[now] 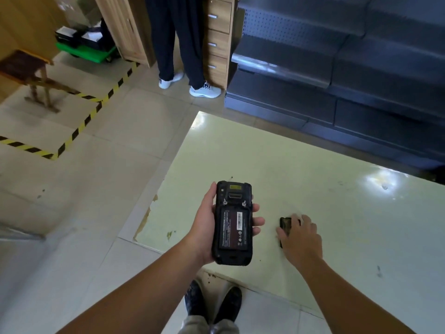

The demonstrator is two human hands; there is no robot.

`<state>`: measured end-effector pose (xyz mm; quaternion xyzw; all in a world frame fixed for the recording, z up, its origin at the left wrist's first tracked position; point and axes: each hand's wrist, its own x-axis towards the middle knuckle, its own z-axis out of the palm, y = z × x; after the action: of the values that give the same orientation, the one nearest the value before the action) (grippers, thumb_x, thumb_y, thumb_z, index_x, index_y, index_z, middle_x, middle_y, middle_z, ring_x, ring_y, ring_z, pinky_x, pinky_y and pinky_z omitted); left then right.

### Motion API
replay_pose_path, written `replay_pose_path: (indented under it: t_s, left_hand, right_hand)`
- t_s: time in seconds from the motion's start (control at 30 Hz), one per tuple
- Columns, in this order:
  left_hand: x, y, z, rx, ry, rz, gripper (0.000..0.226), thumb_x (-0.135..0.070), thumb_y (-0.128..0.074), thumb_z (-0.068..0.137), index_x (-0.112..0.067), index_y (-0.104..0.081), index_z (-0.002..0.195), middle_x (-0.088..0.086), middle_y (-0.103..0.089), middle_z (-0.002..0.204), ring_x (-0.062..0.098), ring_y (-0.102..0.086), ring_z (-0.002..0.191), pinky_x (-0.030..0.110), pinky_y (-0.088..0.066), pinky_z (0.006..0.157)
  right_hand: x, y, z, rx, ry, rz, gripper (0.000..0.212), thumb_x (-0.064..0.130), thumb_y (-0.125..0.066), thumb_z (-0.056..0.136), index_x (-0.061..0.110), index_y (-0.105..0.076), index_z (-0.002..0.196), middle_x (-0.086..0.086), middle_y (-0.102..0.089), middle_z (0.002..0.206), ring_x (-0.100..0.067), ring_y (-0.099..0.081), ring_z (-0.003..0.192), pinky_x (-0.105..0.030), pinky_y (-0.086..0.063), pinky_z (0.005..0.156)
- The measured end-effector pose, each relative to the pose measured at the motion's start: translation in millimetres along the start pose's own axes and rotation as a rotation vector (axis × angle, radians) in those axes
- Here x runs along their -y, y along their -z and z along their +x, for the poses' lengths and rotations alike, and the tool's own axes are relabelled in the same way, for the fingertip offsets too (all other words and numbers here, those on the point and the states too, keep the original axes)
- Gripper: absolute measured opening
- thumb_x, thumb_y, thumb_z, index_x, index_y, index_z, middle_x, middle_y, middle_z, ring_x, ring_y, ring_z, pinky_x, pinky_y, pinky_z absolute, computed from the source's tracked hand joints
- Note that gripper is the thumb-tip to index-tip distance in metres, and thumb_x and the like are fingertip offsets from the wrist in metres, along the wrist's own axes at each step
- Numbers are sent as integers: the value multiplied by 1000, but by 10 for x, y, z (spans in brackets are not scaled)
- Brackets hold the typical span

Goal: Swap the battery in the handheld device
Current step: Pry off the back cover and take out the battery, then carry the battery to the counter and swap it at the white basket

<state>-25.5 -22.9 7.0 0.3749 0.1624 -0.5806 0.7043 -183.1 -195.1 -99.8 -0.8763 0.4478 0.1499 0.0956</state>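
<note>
Cradled back-up in the left hand (204, 227), the black rugged plastic handheld device (232, 222) is held closed-fisted round its long edges, thumb on its left edge and fingertips wrapped over its right edge. Its rear cover is off, and a flat black battery with a white barcode label (233, 229) sits in the bay, below 2 small screw latches. To the right of the device, the right hand (301, 239) lies palm-down on a small flat dark rectangular piece (285, 225) on the pale green glossy tabletop (313, 177); whether that piece is the cover or a second battery I cannot tell, nor whether the fingers have closed on it or only rest there. The device hangs over the tabletop's near left corner, above the tiled floor. It looks stiff, dense and moderately heavy, with grippy moulded corners, so holding it by the long edges seems sound. The flat piece is thin and lies flush on a slick surface, so it likely wants sliding or lifting by an edge
</note>
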Motion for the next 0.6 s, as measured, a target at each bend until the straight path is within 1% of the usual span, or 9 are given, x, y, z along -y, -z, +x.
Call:
replay_pose_path:
  t_s: [0.07,0.13,0.2,0.27,0.33,0.43,0.5,0.57,0.6]
  left_hand:
    - [-22,-4,-30,-30,-12,18,82,-72,-38,97,-1,-75,117,20,-73,109,40,-73,89,44,-63,75]
    - [-49,-4,-79,-61,-22,48,82,-70,-38,97,0,-75,118,21,-73,111,40,-72,89,44,-61,78]
    - [-63,-15,-153,-74,-22,94,81,-70,-39,96,-1,-77,115,23,-74,105,38,-72,84,42,-58,78]
    - [-67,-46,-242,-76,-4,121,78,-72,-42,93,-4,-78,106,21,-74,86,33,-72,70,38,-58,68]
    - [-62,-77,-314,-81,0,141,75,-73,-45,92,-8,-79,102,17,-74,77,29,-71,62,33,-58,56]
    - [-62,-129,-394,-89,-1,184,77,-77,-47,89,-11,-80,106,16,-74,81,29,-71,66,33,-56,58]
    - [-70,-133,-401,-93,1,203,78,-78,-46,89,-10,-81,100,17,-74,78,30,-70,63,32,-56,56]
    - [-74,-164,-417,-82,0,215,78,-78,-45,89,-9,-81,94,16,-73,75,29,-70,61,31,-56,53]
    - [-67,-171,-414,-77,3,222,78,-78,-45,89,-9,-81,94,16,-73,75,29,-70,61,31,-56,53]
  right_hand:
    - [180,341,-126,-143,67,281,67,54,-53,100,13,-42,152,-10,-42,156,-28,-39,141,-43,-38,112]
    - [402,813,-383,-300,327,610,60,50,-59,98,15,-51,146,-2,-51,148,-17,-44,139,-34,-36,115]
    - [565,1236,-738,-330,690,609,59,51,-62,97,14,-57,142,3,-57,143,-13,-48,134,-29,-34,114]
    - [633,1439,-990,-300,939,423,63,57,-65,95,14,-59,142,2,-59,141,-17,-52,131,-32,-35,113]
    - [642,1488,-1073,-250,986,239,71,65,-64,92,17,-56,145,4,-59,142,-17,-51,130,-33,-37,113]
    - [641,1518,-1095,-203,962,165,74,68,-61,90,21,-53,147,8,-56,144,-14,-46,130,-24,-33,113]
    - [639,1568,-1108,-212,955,128,72,66,-59,91,21,-53,147,8,-55,144,-12,-44,130,-18,-27,111]
    - [629,1596,-1114,-226,953,100,72,65,-58,91,18,-54,146,6,-56,143,-13,-45,130,-17,-27,110]
    - [625,1606,-1111,-236,959,92,72,64,-58,91,16,-55,145,5,-57,142,-14,-47,129,-20,-31,111]
